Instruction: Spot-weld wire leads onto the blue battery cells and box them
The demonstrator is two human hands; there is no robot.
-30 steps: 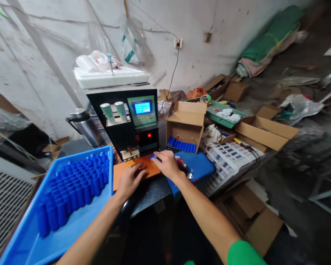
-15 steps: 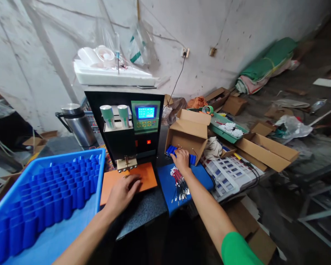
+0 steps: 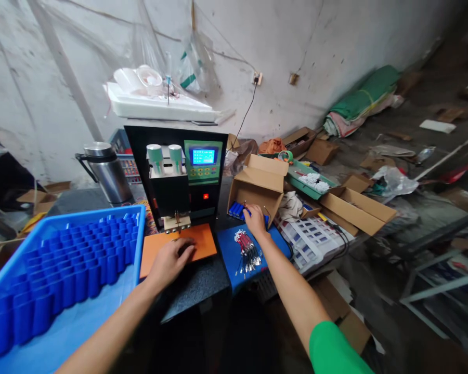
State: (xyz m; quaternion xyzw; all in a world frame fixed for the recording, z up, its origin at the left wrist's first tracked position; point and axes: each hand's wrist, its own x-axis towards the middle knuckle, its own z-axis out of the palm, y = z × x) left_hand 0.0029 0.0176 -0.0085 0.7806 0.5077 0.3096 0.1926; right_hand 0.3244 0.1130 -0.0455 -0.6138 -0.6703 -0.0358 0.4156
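My left hand (image 3: pixel 172 259) rests on the orange board (image 3: pixel 205 240) beneath the electrode tips of a black spot welding machine (image 3: pixel 167 195). Its thumb and fingers are apart, and nothing shows in them. At the mouth of an open cardboard box (image 3: pixel 257 187), my right hand (image 3: pixel 255 221) has its fingers closed on a blue battery pack (image 3: pixel 248 212), partly hidden by the hand. More blue packs (image 3: pixel 236 209) lie beside it in the box. Just in front, a bundle of red and black wire leads with white connectors (image 3: pixel 247 252) lies on a blue mat (image 3: pixel 226 244).
A blue tray (image 3: pixel 141 234) on the left holds rows of blue packs (image 3: pixel 78 259). Behind it stands a steel jug (image 3: pixel 111 174). To the right are a green tray of white connectors (image 3: pixel 314 182), another cardboard box (image 3: pixel 359 208) and a white plastic grid (image 3: pixel 312 241).
My right hand has closed its fingertips on a blue pack in the box. My left hand stays on the orange board. The whole view has shifted slightly.
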